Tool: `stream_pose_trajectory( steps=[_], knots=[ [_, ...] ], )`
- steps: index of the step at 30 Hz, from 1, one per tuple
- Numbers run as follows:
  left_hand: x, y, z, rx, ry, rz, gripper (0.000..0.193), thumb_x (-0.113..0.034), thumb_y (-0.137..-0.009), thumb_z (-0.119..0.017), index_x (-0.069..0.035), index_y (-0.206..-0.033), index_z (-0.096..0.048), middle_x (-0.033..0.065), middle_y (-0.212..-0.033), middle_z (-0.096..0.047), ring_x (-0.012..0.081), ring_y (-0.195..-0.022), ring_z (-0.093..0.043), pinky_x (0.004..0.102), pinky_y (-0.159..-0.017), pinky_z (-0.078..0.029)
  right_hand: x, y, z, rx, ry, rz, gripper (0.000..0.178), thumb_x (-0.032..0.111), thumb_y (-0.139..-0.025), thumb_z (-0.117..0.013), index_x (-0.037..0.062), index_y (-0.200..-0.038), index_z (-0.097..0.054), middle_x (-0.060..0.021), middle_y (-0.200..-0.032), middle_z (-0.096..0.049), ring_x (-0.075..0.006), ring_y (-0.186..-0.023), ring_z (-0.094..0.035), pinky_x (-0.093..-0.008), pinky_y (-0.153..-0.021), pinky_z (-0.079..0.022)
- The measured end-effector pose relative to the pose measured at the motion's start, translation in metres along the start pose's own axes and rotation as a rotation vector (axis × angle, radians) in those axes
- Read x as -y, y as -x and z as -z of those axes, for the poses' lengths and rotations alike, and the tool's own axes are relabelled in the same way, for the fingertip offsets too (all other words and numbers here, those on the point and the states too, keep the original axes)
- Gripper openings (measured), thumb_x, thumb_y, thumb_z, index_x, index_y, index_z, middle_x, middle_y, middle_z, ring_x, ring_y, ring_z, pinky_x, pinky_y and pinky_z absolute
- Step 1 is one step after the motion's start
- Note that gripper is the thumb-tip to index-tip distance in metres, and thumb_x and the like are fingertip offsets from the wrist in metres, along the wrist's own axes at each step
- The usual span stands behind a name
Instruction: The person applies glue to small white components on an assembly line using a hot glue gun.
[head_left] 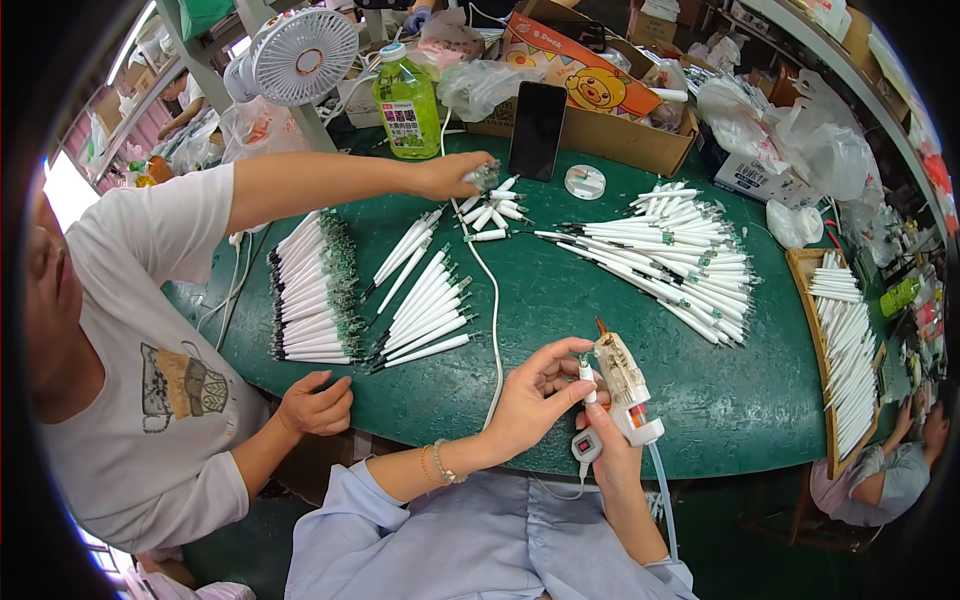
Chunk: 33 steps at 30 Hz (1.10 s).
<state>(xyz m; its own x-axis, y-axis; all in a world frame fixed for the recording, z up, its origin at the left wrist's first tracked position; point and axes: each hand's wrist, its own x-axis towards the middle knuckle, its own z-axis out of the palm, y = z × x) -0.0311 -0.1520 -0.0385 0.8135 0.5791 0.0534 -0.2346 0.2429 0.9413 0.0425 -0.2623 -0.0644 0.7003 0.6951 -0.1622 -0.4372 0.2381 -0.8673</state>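
Observation:
Near the table's front edge, my left hand [530, 402] pinches a small white tube [588, 378] upright between thumb and fingers; a bit of green circuit board shows at its top. My right hand [617, 462] is wrapped round a hot glue gun [622, 375], its brown-tipped nozzle pointing up and away, just right of the tube. A pale glue stick [661, 490] trails from the gun's back end. Beside that grip hangs a grey inline switch [586, 446] with a red button. Beyond my hands lies a fanned pile of white pen-like tubes [680, 262] with green circuit boards at their ends.
At left a co-worker's hand [452, 177] reaches over small white parts [495, 208]; the other rests near tube rows [318, 290]. A white cable [490, 290] crosses the green table [540, 285]. Behind stand a phone [538, 130], green bottle [408, 105], fan [303, 57] and carton [630, 135]. A tube-filled wooden tray [822, 400] lies right.

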Motion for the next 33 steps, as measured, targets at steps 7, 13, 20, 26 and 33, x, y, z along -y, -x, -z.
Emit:
stream_pose_trajectory(
  steps=[7,13,20,26,33],
  knots=[
    [0.001,0.001,-0.001,0.011,0.031,-0.009,0.039,0.001,-0.080,-0.057,0.000,-0.116,-0.043,0.0107,-0.096,-0.056,0.0144,-0.089,-0.056,0.0255,-0.078,-0.047,-0.001,0.003,0.000,-0.006,-0.054,0.021,0.036,0.004,-0.077,-0.059,0.0004,-0.112,-0.047,-0.0042,-0.086,-0.054,-0.0105,-0.069,-0.051,-0.0231,-0.060,-0.044],
    [-0.014,-0.007,0.012,0.009,0.001,-0.003,0.041,0.000,-0.083,-0.052,-0.003,-0.121,-0.038,0.0117,-0.097,-0.055,0.0166,-0.088,-0.057,0.0240,-0.070,-0.048,0.003,0.003,0.003,0.004,-0.028,0.053,0.025,0.014,-0.081,-0.055,0.0011,-0.102,-0.051,-0.0097,-0.097,-0.053,-0.0158,-0.085,-0.052,-0.0258,-0.063,-0.044],
    [-0.026,0.000,0.039,0.088,-0.202,0.115,0.041,0.000,-0.083,-0.053,-0.003,-0.121,-0.039,0.0107,-0.095,-0.054,0.0154,-0.086,-0.057,0.0234,-0.068,-0.048,0.012,0.004,0.035,0.306,0.029,0.115,0.029,0.026,-0.079,-0.052,0.0011,-0.064,-0.050,-0.0104,-0.064,-0.050,-0.0211,-0.070,-0.050,-0.0335,-0.067,-0.043],
    [-0.029,0.007,0.044,0.138,-0.417,0.164,0.036,0.001,-0.080,-0.056,-0.002,-0.114,-0.047,0.0073,-0.093,-0.053,0.0102,-0.081,-0.054,0.0215,-0.067,-0.046,0.016,0.012,0.036,0.366,0.135,0.005,0.035,0.031,-0.079,-0.051,0.0017,-0.060,-0.048,-0.0086,-0.055,-0.046,-0.0211,-0.059,-0.049,-0.0346,-0.059,-0.042],
    [-0.034,0.008,0.042,0.150,-0.527,0.194,0.032,0.000,-0.077,-0.059,-0.004,-0.109,-0.053,0.0045,-0.087,-0.052,0.0062,-0.074,-0.049,0.0192,-0.064,-0.044,0.015,0.013,0.035,0.374,0.149,-0.044,0.028,0.023,-0.077,-0.057,-0.0044,-0.074,-0.053,-0.0087,-0.054,-0.049,-0.0198,-0.053,-0.051,-0.0355,-0.054,-0.045]
  ],
)
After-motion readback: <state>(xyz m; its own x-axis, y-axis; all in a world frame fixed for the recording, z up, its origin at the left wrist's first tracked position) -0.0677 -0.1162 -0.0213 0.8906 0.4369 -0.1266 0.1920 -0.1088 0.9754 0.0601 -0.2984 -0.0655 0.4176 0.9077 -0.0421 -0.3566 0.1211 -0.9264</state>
